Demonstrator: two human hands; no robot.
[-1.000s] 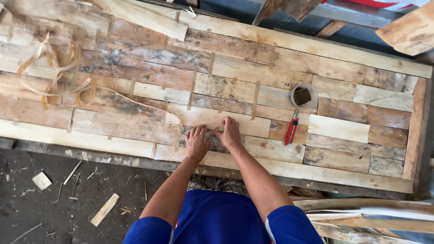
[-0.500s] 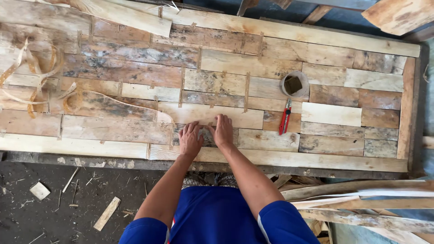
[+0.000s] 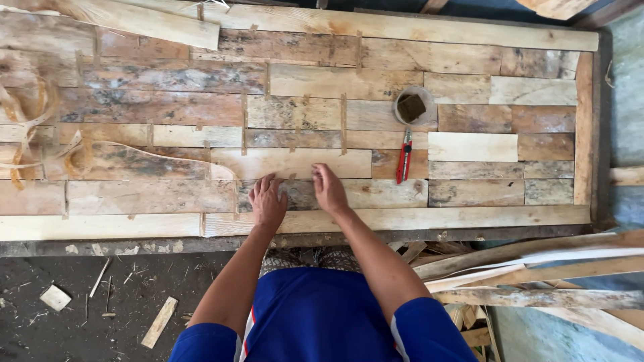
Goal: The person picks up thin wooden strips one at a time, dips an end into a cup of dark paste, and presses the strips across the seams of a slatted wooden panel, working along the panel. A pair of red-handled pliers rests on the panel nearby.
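Currently: left hand (image 3: 267, 199) and right hand (image 3: 329, 188), fingers flat, gripping nothing, on rough patchwork plank panel (image 3: 469, 218); splinter risk.

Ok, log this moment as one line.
left hand flat on plank panel | right hand flat beside it | red pliers and small tub untouched

Dark dirt floor and stacked timber in even daylight

A dark floor (image 3: 100, 295) strewn with wood scraps (image 3: 159, 322) and chips lies nearer the person than the grip, to its left; long pale planks (image 3: 537, 268) are piled to its right and nearer, a blue-grey surface (image 3: 627, 114), perhaps a wall or a sheet, runs far to its right, and more timber offcuts (image 3: 557, 7) show beyond it.
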